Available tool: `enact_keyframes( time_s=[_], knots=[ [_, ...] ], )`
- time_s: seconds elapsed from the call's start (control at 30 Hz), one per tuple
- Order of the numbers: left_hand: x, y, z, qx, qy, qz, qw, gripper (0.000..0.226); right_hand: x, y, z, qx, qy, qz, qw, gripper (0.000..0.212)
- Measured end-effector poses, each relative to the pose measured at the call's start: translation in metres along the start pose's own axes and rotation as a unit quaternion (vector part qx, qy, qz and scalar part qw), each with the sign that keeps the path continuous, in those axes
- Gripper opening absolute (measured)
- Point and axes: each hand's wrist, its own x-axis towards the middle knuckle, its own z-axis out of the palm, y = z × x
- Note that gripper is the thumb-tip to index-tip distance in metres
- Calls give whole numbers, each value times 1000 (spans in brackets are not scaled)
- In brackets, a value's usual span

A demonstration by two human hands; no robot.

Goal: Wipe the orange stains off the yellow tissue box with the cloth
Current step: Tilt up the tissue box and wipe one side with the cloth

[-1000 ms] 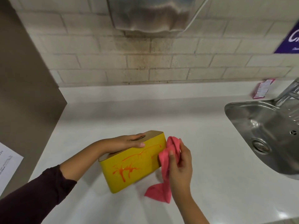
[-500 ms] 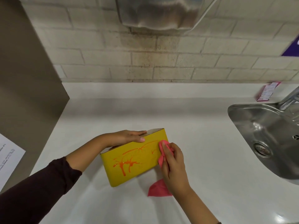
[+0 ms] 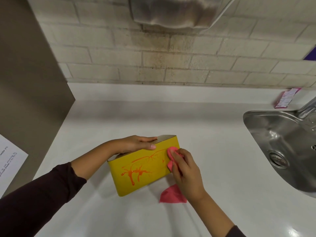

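Yellow tissue box (image 3: 145, 180): standing front-centre on the white desk (image 3: 213, 151), yellow face tilted up toward the camera.
Orange stains (image 3: 135, 172): runny drips across the middle of that face, thin streak running toward the right end.
Left hand (image 3: 136, 144): clamped over the box's top, thumb down on the yellow face.
Right hand (image 3: 186, 170): fingers curled round the pink cloth (image 3: 173, 195), pressing it onto the face's right end, right at the thin streak.
Cloth tail: trailing down onto the desk under the wrist.
Sink (image 3: 282, 134): steel, off to the right, well apart.
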Motion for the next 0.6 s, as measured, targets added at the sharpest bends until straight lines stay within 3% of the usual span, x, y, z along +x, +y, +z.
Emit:
enact_keyframes(
  time_s=[0.2, 0.47, 0.6],
  knots=[
    [1, 0, 1, 12, 3, -5, 1000, 71, 12, -10, 10, 54, 97, 118, 987, 33],
    [1, -1, 3, 8, 0, 3, 1000, 71, 0, -10, 4, 7, 26, 21, 999, 32],
    [2, 1, 4, 8, 1, 6, 1000, 80, 6, -11, 5, 33, 88, 97, 991, 30]
  ],
)
